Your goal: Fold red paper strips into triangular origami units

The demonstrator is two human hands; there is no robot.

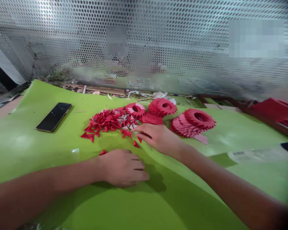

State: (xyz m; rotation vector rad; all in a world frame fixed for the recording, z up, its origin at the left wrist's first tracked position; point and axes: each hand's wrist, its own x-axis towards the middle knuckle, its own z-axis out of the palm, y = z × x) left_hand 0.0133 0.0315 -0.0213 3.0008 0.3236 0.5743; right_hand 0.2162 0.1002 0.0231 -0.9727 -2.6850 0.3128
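My left hand [124, 168] rests on the green tabletop with its fingers curled in; whatever they hold is hidden. A red folded paper triangle [103, 152] lies beside its wrist. At the front edge of a pile of red folded paper pieces [108, 119], my right hand [156, 135] pinches with thumb and finger at what looks like one small piece. Pale pieces [127, 121] sit at the pile's right side. Just left of the right hand lies a loose red triangle [136, 144].
Behind the pile stand a small pink-red paper ring [135, 109] and a larger red ring [162, 107]. A stacked ring [193, 123] stands farther right. A phone [54, 117] lies at left on the green sheet [86, 204]. A perforated metal panel [144, 41] rises behind.
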